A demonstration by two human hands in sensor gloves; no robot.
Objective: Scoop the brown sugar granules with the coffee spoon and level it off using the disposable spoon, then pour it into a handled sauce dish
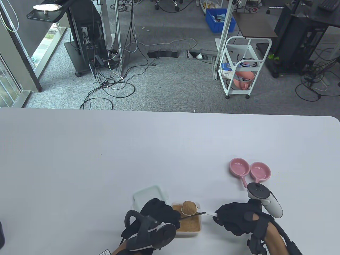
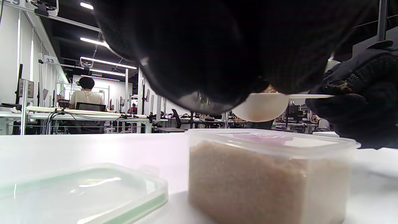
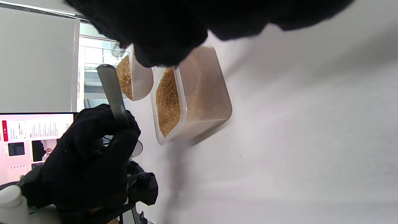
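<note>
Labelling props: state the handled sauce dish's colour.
Pink; the handled sauce dish shows best in the table view.

The left hand [image 1: 159, 215] covers the near-left corner of the sugar container [image 1: 195, 233] in the table view, along with part of the clear lid [image 1: 148, 194] behind it. That hand's grip on the dark disposable spoon [image 1: 195, 214] is hidden there. The handle of the coffee spoon [image 1: 189, 208], heaped over the container, vanishes into the right hand [image 1: 233, 217]. In the left wrist view, a black glove blocks the heap.
</note>
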